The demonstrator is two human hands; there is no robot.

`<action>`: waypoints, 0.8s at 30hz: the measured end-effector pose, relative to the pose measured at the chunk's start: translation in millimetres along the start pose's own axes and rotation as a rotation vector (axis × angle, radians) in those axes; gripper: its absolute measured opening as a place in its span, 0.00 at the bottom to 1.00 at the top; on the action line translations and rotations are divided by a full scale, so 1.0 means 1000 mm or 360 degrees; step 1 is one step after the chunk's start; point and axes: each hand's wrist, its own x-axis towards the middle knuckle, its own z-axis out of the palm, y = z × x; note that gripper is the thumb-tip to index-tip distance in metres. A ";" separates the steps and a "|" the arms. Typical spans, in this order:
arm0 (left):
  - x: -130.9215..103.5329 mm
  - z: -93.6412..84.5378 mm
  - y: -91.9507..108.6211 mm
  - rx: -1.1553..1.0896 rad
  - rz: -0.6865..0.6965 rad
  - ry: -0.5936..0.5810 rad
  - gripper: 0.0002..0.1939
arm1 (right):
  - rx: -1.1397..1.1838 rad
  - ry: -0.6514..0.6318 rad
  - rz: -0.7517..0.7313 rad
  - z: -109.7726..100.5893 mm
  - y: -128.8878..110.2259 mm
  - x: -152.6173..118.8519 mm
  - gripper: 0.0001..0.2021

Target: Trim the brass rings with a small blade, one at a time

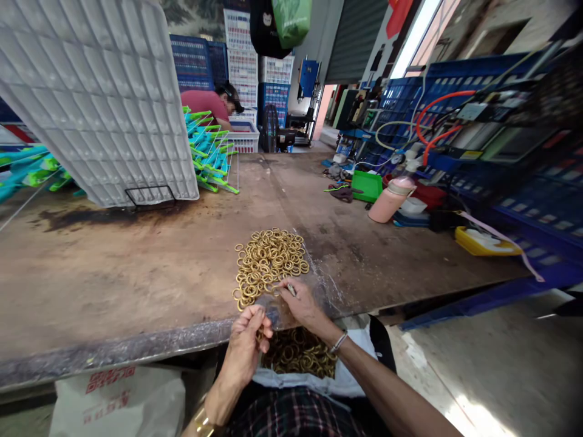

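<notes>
A loose pile of brass-coloured rings (273, 258) lies on the brown worktable near its front edge. My right hand (298, 301) is at the pile's lower right, its fingers pinched around a small ring at the fingertips. Just left of it and lower, at the table's edge, my left hand (248, 340) is closed, with a bit of ring showing between its curled fingers. Below both hands, a white sack (364, 346) lies open on my lap. More rings (300, 358) fill it, darker in the shade.
A grey moulded panel (113, 109) stands on the table's left, beside green and blue plastic pieces (209, 149). To the right are a pink bottle (389, 200), a green tray (367, 186) and a yellow dish (485, 243). Another person (204, 103) bends over crates behind the table.
</notes>
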 end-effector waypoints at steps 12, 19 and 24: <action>0.004 0.015 -0.002 0.0568 0.0302 -0.0054 0.14 | 0.0826 -0.0333 0.0371 0.001 -0.021 -0.031 0.09; 0.000 0.010 0.001 0.1085 0.0824 0.0046 0.09 | -0.0059 -0.0210 -0.0004 -0.011 -0.037 -0.032 0.08; -0.003 0.011 0.002 0.1116 0.0768 -0.0017 0.10 | -0.0167 -0.0191 -0.0038 -0.006 -0.034 -0.031 0.09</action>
